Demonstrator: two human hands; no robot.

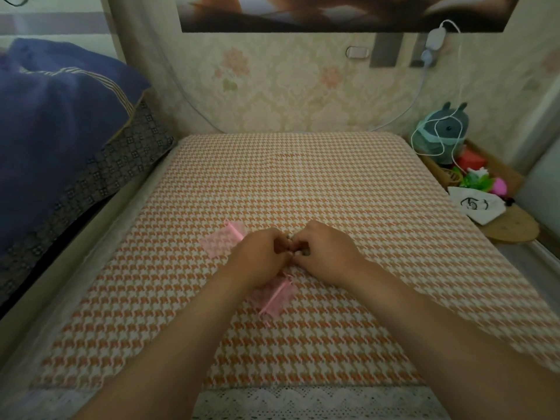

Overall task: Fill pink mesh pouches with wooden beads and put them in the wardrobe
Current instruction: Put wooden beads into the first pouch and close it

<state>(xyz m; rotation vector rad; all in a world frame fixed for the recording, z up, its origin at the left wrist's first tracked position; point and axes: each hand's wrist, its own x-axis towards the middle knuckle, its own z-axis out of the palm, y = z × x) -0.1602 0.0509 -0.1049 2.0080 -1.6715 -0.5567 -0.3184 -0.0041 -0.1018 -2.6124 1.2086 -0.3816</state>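
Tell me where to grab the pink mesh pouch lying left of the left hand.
Probably pinch the drawstring edge from above: the pink mesh pouch lies flat on the houndstooth cloth, so its ribboned far end offers the most to hold.

A bedroom in a private home: floral wallpaper [288, 86] backs a surface draped in an orange houndstooth cloth [303, 183] with a lace hem [303, 401]. A blue quilt [60, 116] is heaped over patterned bedding at left, while a plush toy [442, 131] and a plugged-in charger [435, 37] sit at right.
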